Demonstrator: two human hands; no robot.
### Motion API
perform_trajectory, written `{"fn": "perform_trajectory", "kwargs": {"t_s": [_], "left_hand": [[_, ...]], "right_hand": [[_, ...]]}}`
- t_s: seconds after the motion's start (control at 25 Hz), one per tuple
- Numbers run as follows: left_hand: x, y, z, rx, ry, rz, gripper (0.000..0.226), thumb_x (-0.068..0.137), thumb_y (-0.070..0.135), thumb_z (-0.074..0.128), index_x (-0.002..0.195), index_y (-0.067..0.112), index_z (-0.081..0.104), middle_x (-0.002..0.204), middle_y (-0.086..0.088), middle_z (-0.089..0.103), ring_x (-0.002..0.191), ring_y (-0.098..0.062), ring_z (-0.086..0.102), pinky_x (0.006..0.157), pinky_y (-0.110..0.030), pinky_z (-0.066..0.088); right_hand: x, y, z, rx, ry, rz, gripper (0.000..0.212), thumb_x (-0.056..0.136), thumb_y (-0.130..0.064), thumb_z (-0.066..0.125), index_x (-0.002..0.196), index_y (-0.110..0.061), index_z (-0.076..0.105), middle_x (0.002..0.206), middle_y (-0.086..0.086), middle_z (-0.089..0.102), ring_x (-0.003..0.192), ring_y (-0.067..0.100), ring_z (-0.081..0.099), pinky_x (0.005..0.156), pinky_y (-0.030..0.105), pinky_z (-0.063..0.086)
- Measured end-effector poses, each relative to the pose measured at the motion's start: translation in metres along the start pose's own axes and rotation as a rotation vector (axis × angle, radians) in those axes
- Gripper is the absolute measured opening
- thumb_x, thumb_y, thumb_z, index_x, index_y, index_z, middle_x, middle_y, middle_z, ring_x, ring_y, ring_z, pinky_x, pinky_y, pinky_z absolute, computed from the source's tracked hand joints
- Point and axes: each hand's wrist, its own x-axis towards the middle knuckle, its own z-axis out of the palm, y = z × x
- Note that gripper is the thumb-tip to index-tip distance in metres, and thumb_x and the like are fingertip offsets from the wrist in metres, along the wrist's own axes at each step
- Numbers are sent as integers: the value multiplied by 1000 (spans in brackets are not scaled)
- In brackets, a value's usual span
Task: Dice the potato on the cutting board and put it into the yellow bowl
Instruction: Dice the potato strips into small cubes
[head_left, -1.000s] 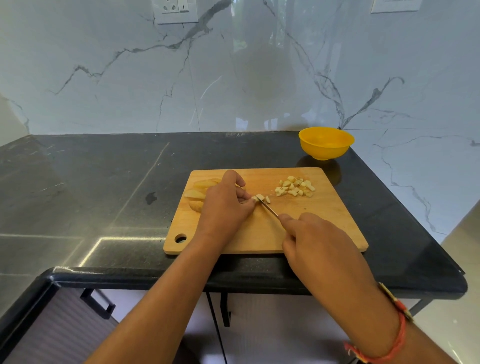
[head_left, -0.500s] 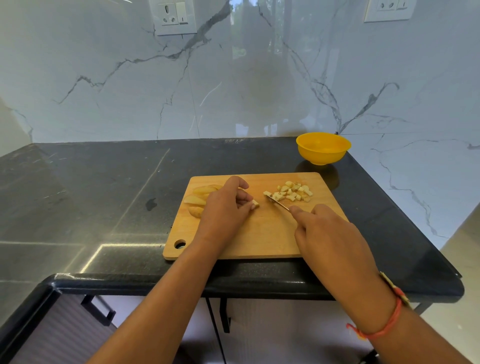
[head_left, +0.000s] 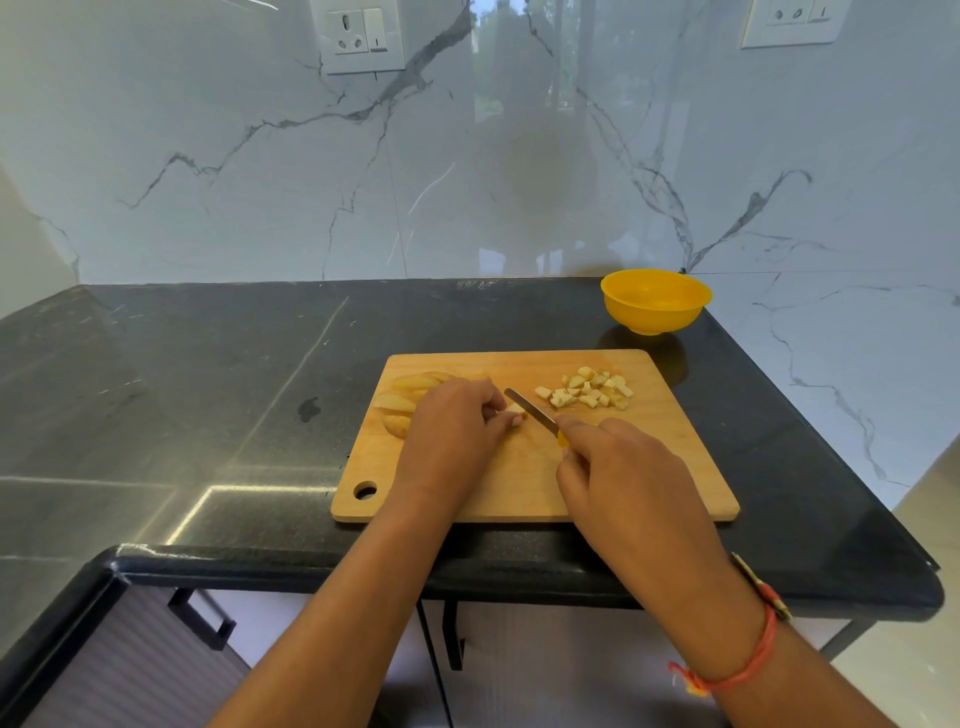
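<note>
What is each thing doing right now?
Cutting board: flat on the counter.
Yellow bowl: upright, looks empty.
Diced potato: piled at far right of board.
Potato wedges: uncut, at board's left.
Potato strip: pinched by left hand.
Knife: gripped by right hand, blade beside the strip.

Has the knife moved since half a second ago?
Yes: the knife shifted left along the cutting board, from the diced pile toward the left hand.

One cutting board (head_left: 649, 467) carries three potato wedges (head_left: 410, 383) at its left end, one small potato strip (head_left: 516, 410) and one knife (head_left: 530, 410) at its middle, and one heap of dice (head_left: 587, 391) toward its right, too crowded to count exactly. Two hands, the left hand (head_left: 452, 436) and the right hand (head_left: 623, 467), lie over the board. One yellow bowl (head_left: 655, 301) stands just beyond its far right corner.
</note>
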Motion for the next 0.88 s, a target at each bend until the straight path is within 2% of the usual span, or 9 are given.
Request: {"fn": "perform_trajectory", "kwargs": {"t_s": [0.2, 0.28, 0.4, 0.52, 0.72, 0.88], "left_hand": [[-1, 1, 0, -47, -42, 42, 19, 91, 26, 67, 108, 22, 74, 92, 8, 68, 84, -5, 59, 83, -27, 54], [-1, -1, 0, -126, -35, 19, 12, 88, 21, 70, 100, 23, 70, 85, 13, 65, 78, -2, 60, 78, -23, 55], [0, -4, -1, -210, -18, 1, 20, 84, 17, 75, 95, 22, 60, 77, 11, 64, 72, 0, 60, 69, -16, 53], [0, -4, 0, -234, 2, -17, 23, 82, 17, 78, 94, 21, 59, 74, 11, 63, 75, 4, 59, 65, -11, 50], [0, -2, 1, -212, -1, -29, 23, 83, 20, 77, 96, 24, 58, 74, 12, 63, 70, 2, 60, 62, -9, 46], [1, -2, 2, -187, -2, -9, 22, 86, 18, 74, 102, 24, 58, 78, 14, 63, 72, 5, 59, 64, -7, 46]], "right_hand": [[4, -2, 2, -4, -12, -17, 41, 99, -37, 43, 141, -36, 47, 87, -10, 52, 75, 8, 50, 68, 24, 49], [5, -3, 3, -6, -28, -13, 41, 100, -37, 42, 140, -36, 47, 89, -10, 53, 77, 9, 51, 72, 26, 51], [9, -3, 3, -8, -56, -31, 41, 100, -35, 41, 141, -34, 47, 94, -8, 56, 82, 9, 53, 75, 28, 52], [11, -1, -2, -9, -120, -41, 43, 101, -31, 40, 144, -32, 43, 95, -6, 56, 85, 9, 52, 77, 27, 50], [1, 10, -14, -89, -220, -33, 45, 102, -31, 36, 146, -36, 37, 87, -7, 50, 79, 10, 51, 74, 27, 51], [-15, 20, -21, -165, -158, -18, 43, 102, -35, 34, 145, -41, 33, 85, -10, 43, 70, 10, 49, 66, 23, 50]]}}
